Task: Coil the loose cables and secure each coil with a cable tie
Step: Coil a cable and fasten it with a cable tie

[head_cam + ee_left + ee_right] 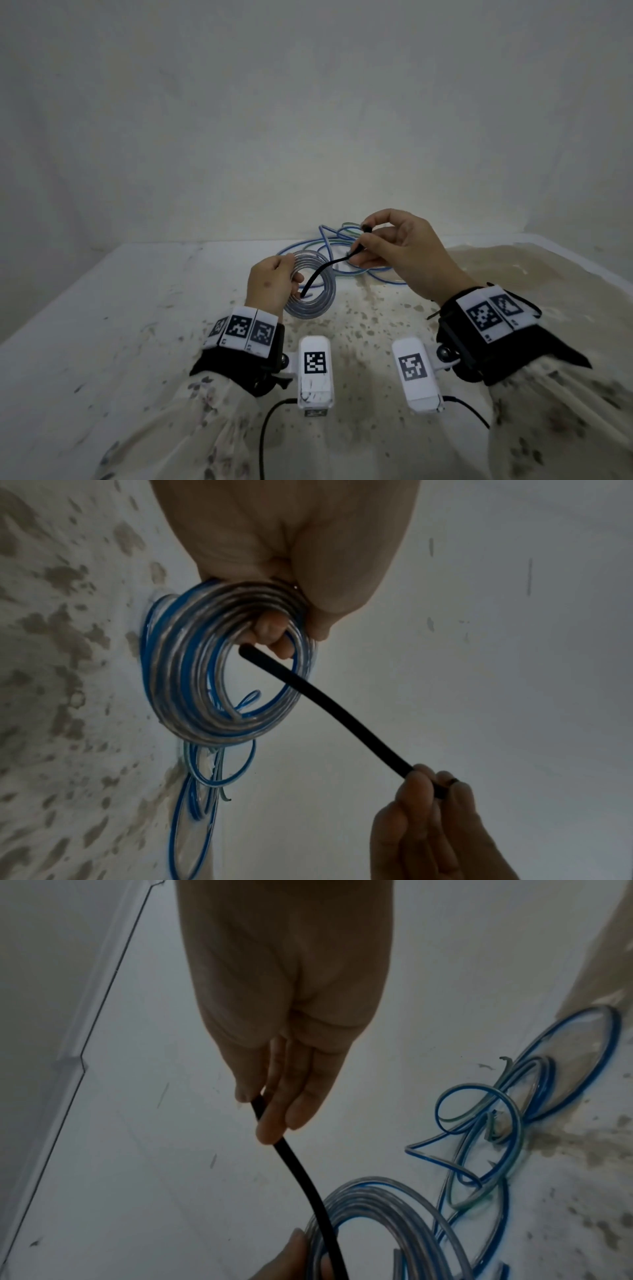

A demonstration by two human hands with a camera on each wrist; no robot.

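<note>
Clear-and-blue cable, black tie

The coil (219, 674) is clear with blue stripes; the cable tie (325, 710) black; the tabletop (102, 325) white, brown-speckled.

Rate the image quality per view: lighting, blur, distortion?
Head view: dim, even light, wide-angle bowing at the table edge, coil fairly sharp. Left wrist view: dark, the coil's top blurred near the left hand. Right wrist view: soft, grainy; the right hand is shadowed, the black tie readable.

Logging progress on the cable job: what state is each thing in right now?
Coiled cable: wound, gripped by the left hand, not yet tied.
Black cable tie: unfastened, one end pinched by the right hand, other end inside the coil.
Loose cables: uncoiled, on the table.
</note>
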